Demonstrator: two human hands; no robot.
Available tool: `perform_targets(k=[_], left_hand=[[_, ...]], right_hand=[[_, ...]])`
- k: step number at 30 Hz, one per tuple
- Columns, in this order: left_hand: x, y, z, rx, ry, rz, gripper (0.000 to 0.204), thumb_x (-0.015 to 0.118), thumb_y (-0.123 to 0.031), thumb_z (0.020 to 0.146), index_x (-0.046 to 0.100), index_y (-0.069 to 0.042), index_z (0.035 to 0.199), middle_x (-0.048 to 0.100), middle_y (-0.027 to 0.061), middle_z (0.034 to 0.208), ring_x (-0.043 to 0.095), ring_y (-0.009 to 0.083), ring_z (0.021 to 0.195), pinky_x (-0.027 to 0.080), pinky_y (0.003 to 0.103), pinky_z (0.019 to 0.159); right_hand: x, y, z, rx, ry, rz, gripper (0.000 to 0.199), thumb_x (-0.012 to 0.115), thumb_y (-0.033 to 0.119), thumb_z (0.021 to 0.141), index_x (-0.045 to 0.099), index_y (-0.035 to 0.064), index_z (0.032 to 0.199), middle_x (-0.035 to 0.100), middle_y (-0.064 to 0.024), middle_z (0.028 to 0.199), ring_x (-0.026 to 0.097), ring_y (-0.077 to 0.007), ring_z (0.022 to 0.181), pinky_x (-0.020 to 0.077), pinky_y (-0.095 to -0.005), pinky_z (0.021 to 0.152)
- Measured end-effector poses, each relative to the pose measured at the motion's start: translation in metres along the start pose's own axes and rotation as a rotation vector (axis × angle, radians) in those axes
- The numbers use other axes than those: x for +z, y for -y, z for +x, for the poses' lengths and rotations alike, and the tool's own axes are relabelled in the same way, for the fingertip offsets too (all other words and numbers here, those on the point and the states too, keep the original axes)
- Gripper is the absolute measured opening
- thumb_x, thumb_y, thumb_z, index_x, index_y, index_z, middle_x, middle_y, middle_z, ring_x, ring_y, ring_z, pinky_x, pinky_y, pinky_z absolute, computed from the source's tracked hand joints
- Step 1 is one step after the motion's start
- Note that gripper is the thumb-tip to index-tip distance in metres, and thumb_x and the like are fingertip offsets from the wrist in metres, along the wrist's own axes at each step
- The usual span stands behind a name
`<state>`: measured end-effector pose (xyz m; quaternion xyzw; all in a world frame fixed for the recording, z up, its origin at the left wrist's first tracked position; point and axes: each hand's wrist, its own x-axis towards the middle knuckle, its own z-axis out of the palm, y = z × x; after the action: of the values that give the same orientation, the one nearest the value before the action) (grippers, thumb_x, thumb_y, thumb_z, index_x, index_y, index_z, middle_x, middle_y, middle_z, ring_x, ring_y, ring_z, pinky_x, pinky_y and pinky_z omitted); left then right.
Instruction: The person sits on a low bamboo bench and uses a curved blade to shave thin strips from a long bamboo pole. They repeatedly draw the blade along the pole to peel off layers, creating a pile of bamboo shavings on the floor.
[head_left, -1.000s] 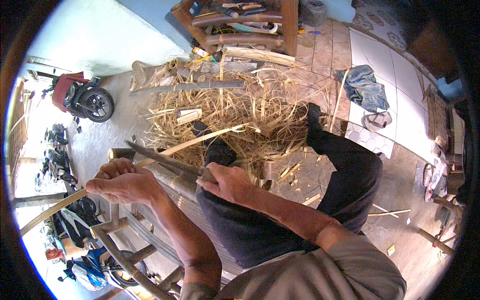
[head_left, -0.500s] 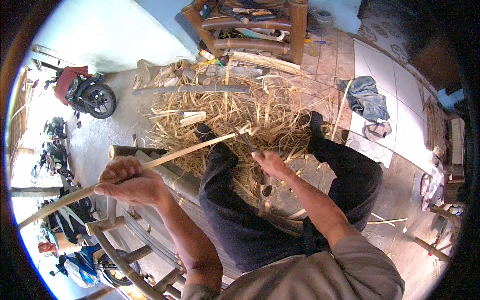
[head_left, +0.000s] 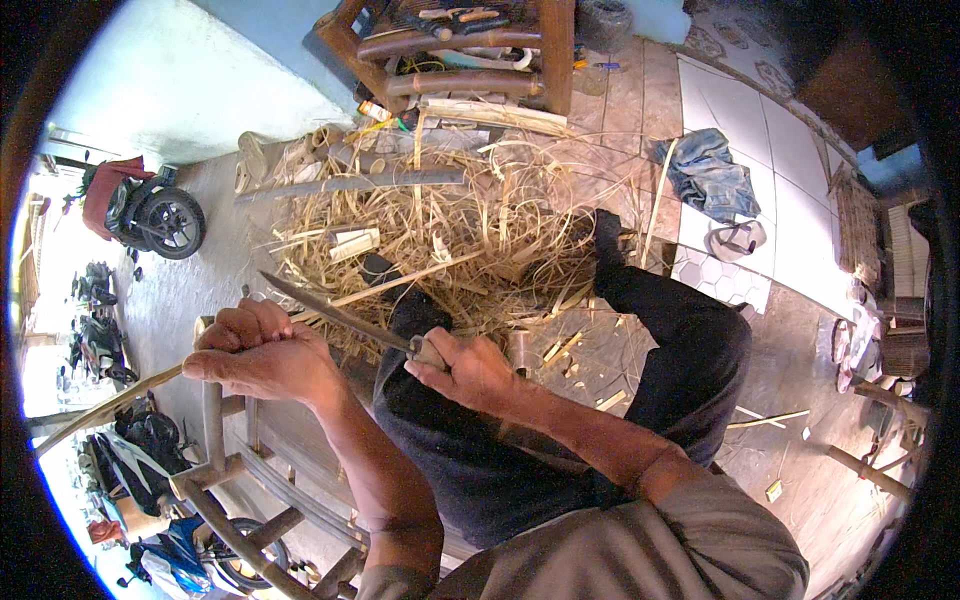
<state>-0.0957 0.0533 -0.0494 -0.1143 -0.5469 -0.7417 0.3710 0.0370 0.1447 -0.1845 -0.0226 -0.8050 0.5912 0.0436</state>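
Grip on slim, pale strip (head_left: 400, 281), perhaps bamboo

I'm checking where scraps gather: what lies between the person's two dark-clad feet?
In the head view, a tangled heap of pale, curling shavings; the far end of the long, pale strip in the left hand shows over it.

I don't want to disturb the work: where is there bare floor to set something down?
Grey floor between the red-draped motorbike and the shavings pile; white tiles right of the denim cloth. Crowded: the pile itself, and around the knife in the right hand and strip in the left hand.
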Motion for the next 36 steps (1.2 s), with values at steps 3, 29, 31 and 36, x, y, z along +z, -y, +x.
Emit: perform_targets(k=[3, 29, 31, 36], left_hand=[[-0.008, 0.003, 0.011, -0.002, -0.049, 0.020, 0.059, 0.041, -0.066, 0.094, 0.025, -0.017, 0.066, 0.021, -0.0038, 0.053, 0.020, 0.0074, 0.043, 0.015, 0.023, 0.035], [-0.077, 0.027, 0.047, -0.015, -0.281, 0.196, 0.060, 0.035, -0.068, 0.095, 0.023, -0.018, 0.063, 0.023, -0.0043, 0.052, 0.021, 0.0073, 0.042, 0.017, 0.023, 0.035], [-0.073, 0.025, 0.046, -0.038, -0.342, 0.218, 0.060, 0.035, -0.068, 0.095, 0.024, -0.018, 0.064, 0.023, -0.0041, 0.052, 0.023, 0.0075, 0.043, 0.018, 0.023, 0.036], [-0.056, 0.024, 0.042, -0.023, -0.253, 0.085, 0.058, 0.037, -0.068, 0.094, 0.030, -0.017, 0.067, 0.029, -0.0028, 0.053, 0.028, 0.0083, 0.044, 0.020, 0.024, 0.037]], right_hand=[[0.007, -0.024, 0.002, -0.074, -0.026, -0.031, 0.043, 0.057, 0.046, 0.093, 0.053, 0.0038, 0.099, 0.063, -0.0211, 0.073, 0.065, -0.0429, 0.070, 0.0506, -0.0501, 0.062], [0.052, -0.156, 0.018, 0.089, 0.174, -0.246, 0.044, 0.059, 0.047, 0.092, 0.058, 0.0091, 0.114, 0.068, -0.0209, 0.078, 0.068, -0.0396, 0.071, 0.0550, -0.0482, 0.061], [0.031, -0.180, 0.013, 0.208, 0.101, -0.320, 0.046, 0.057, 0.049, 0.093, 0.057, 0.0037, 0.102, 0.067, -0.0181, 0.077, 0.067, -0.0363, 0.069, 0.0553, -0.0442, 0.062], [0.016, -0.225, 0.007, 0.240, 0.072, -0.533, 0.051, 0.054, 0.052, 0.093, 0.061, 0.0021, 0.096, 0.067, -0.0193, 0.082, 0.067, -0.0388, 0.074, 0.0550, -0.0445, 0.065]])
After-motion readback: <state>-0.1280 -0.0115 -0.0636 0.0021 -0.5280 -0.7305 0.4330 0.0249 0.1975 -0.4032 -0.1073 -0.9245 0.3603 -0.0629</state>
